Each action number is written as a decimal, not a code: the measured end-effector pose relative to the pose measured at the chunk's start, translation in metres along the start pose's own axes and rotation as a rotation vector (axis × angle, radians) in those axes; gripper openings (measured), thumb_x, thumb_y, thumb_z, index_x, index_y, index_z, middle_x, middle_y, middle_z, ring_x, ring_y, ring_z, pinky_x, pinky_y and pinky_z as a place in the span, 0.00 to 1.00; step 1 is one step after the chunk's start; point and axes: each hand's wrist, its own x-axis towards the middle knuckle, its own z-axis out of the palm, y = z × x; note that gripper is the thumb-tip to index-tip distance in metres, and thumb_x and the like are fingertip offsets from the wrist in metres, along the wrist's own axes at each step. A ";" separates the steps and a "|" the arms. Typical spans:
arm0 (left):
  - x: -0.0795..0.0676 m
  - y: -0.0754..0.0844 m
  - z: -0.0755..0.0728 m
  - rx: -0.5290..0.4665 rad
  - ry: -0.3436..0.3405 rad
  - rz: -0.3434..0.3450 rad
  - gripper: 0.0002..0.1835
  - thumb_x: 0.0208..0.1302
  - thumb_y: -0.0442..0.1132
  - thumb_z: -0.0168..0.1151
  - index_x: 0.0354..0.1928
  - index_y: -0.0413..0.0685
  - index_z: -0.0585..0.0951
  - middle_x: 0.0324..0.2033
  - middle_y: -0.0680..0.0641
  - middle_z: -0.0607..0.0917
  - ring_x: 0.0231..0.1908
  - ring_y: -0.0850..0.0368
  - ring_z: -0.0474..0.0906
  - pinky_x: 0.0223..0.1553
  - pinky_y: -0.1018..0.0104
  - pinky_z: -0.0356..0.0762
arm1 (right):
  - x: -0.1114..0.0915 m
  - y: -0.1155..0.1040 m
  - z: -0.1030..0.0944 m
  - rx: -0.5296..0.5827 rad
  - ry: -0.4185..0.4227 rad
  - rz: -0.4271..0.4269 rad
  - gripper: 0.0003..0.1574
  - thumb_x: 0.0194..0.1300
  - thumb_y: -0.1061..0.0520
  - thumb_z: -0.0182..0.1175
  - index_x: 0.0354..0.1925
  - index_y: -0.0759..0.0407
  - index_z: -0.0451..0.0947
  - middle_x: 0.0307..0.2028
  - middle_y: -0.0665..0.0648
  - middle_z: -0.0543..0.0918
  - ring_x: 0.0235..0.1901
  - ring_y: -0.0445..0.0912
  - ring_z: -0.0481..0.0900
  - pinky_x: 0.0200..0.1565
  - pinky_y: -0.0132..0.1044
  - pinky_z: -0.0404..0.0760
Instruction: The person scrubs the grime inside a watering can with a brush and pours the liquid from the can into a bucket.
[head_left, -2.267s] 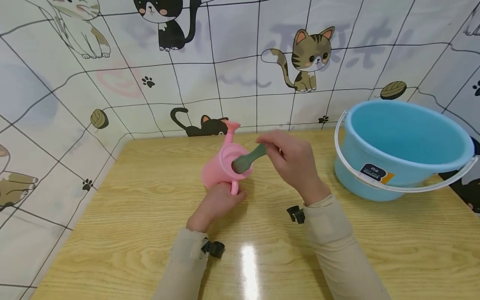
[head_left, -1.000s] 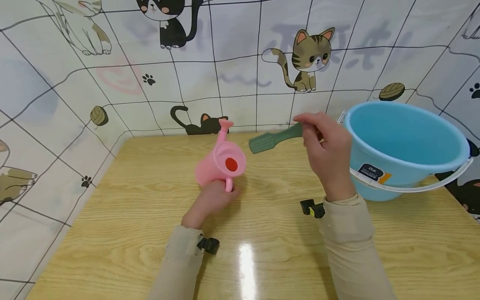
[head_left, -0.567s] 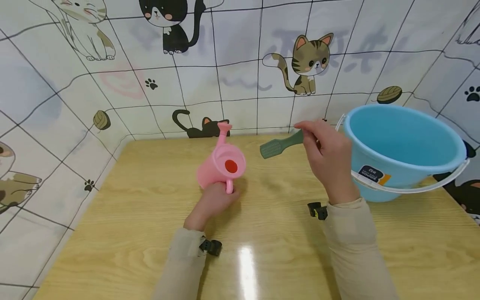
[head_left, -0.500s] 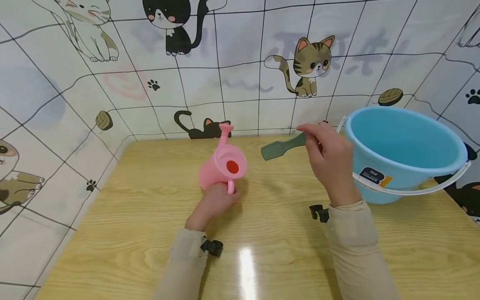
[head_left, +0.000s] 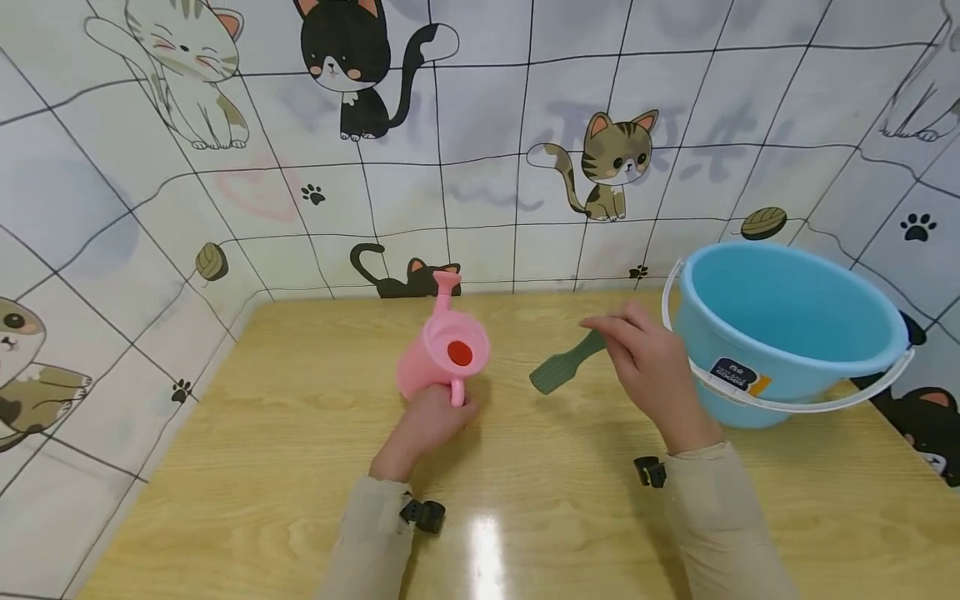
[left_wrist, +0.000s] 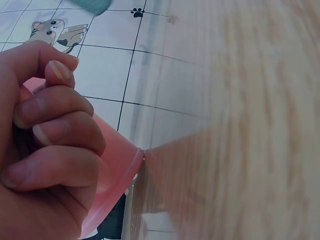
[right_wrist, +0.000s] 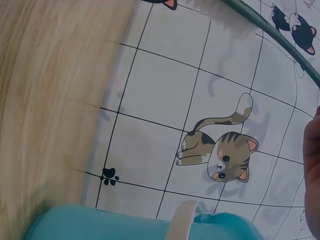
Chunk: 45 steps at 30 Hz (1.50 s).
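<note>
A pink toy watering can [head_left: 420, 360] is tilted on the wooden table, its opening facing me and a round red patch [head_left: 460, 353] showing inside. My left hand [head_left: 426, 423] grips its handle; in the left wrist view the curled fingers [left_wrist: 65, 130] wrap round it, with the pink body [left_wrist: 120, 155] behind. To the right of the can, my right hand [head_left: 654, 375] pinches a green scrubbing brush [head_left: 557, 372] by its handle end, head pointing down-left over the table. Pale bristles [right_wrist: 225, 17] show on the brush's underside in the right wrist view.
A light blue bucket [head_left: 780, 383] with a white handle stands right beside my right hand. The wooden table [head_left: 262, 467] ends at a wall sheet [head_left: 480, 175] printed with cats and grid lines, which runs along the back and both sides.
The brush has come out of the watering can's opening and moved right with my right hand, then tipped with its head lower. My left hand keeps its grip. The head view has tilted up slightly.
</note>
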 end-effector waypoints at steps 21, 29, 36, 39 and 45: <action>-0.002 -0.003 -0.002 -0.040 -0.012 -0.009 0.17 0.52 0.41 0.52 0.10 0.50 0.62 0.08 0.55 0.60 0.12 0.61 0.55 0.16 0.70 0.54 | -0.015 0.004 0.008 0.012 -0.060 -0.114 0.15 0.57 0.67 0.57 0.43 0.56 0.80 0.35 0.54 0.77 0.34 0.46 0.69 0.36 0.32 0.64; -0.004 -0.003 -0.005 -0.102 -0.031 -0.027 0.16 0.52 0.40 0.53 0.11 0.49 0.63 0.09 0.55 0.61 0.11 0.61 0.54 0.15 0.69 0.53 | -0.015 0.008 0.012 -0.013 -0.079 -0.096 0.20 0.47 0.70 0.63 0.40 0.56 0.81 0.35 0.53 0.78 0.35 0.47 0.72 0.38 0.31 0.66; -0.005 -0.002 -0.007 -0.125 -0.038 -0.038 0.15 0.52 0.39 0.53 0.12 0.49 0.63 0.09 0.54 0.62 0.11 0.60 0.54 0.15 0.69 0.52 | -0.014 0.010 0.013 -0.027 -0.074 -0.091 0.20 0.45 0.70 0.65 0.40 0.56 0.82 0.35 0.53 0.78 0.35 0.46 0.72 0.37 0.31 0.67; -0.004 -0.002 -0.007 -0.123 -0.037 -0.039 0.15 0.52 0.40 0.53 0.12 0.48 0.63 0.09 0.54 0.62 0.11 0.60 0.55 0.15 0.69 0.52 | -0.014 0.010 0.013 -0.033 -0.078 -0.092 0.20 0.45 0.69 0.65 0.40 0.56 0.82 0.35 0.52 0.79 0.35 0.46 0.73 0.38 0.31 0.67; -0.004 -0.002 -0.005 -0.106 -0.036 -0.035 0.16 0.53 0.40 0.52 0.11 0.49 0.63 0.09 0.54 0.62 0.12 0.60 0.55 0.15 0.70 0.52 | -0.016 0.010 0.015 -0.061 -0.071 -0.099 0.20 0.43 0.69 0.66 0.39 0.56 0.82 0.34 0.52 0.79 0.35 0.46 0.75 0.38 0.34 0.72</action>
